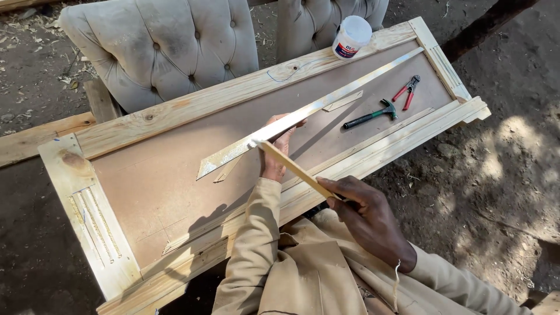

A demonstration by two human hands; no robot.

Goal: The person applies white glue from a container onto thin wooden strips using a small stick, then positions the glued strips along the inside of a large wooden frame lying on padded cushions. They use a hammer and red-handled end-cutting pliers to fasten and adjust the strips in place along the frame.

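Two hands: left (279,153) holds one strip (303,115), right (364,213) one stick (294,169).

Bare dirt ground (513,151) – dappled sunlight – tufted grey armchairs (169,52) (two, side by side).

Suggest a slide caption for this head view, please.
Left hand holds a long moulding strip over a framed panel; right hand spreads with a flat stick.

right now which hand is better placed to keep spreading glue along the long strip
Right, probably. The right hand grips the small stick, whose tip meets the long strip. The left hand is busy holding that strip up.
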